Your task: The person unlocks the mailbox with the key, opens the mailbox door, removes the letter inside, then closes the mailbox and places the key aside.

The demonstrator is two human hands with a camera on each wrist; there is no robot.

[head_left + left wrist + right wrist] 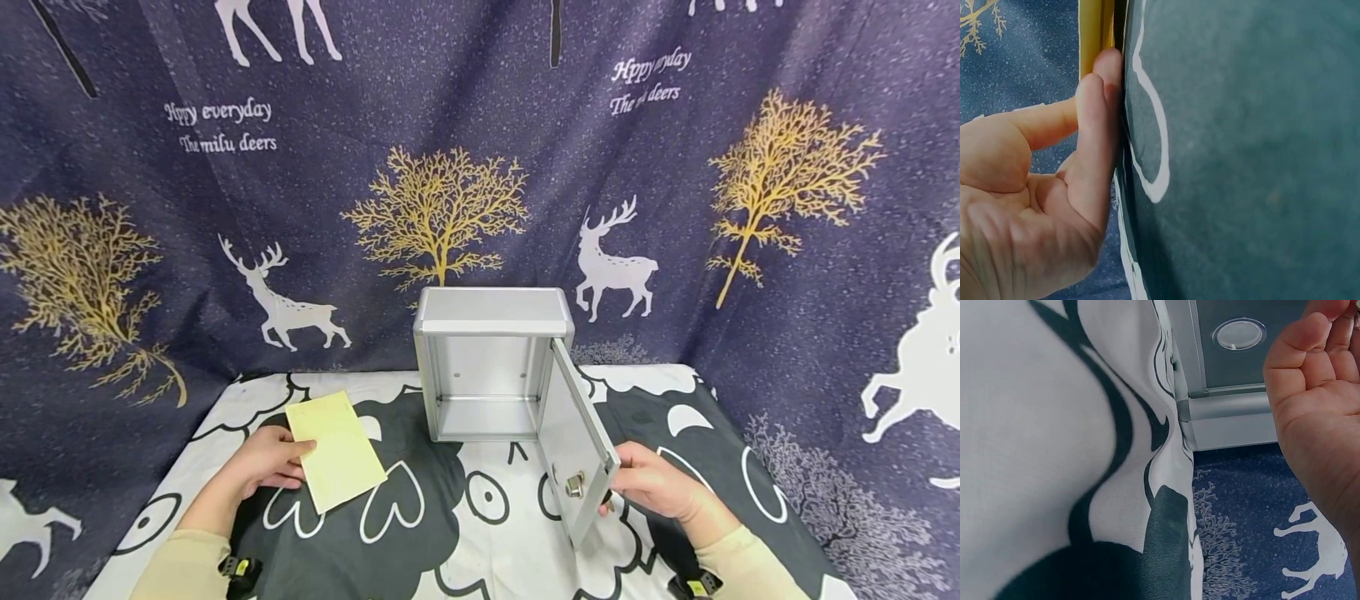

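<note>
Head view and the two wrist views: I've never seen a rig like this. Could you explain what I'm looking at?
There is no robot here; a person works bare-handed. The head view comes from a camera worn on the head, looking forward and down. The other two come from a camera on each wrist; they are turned sideways, so the surface looks upright.

On a patterned cloth stands a metal box, its door swung open, with a lock on it. The left hand holds yellow paper, and the right hand grips the door's free edge.
</note>
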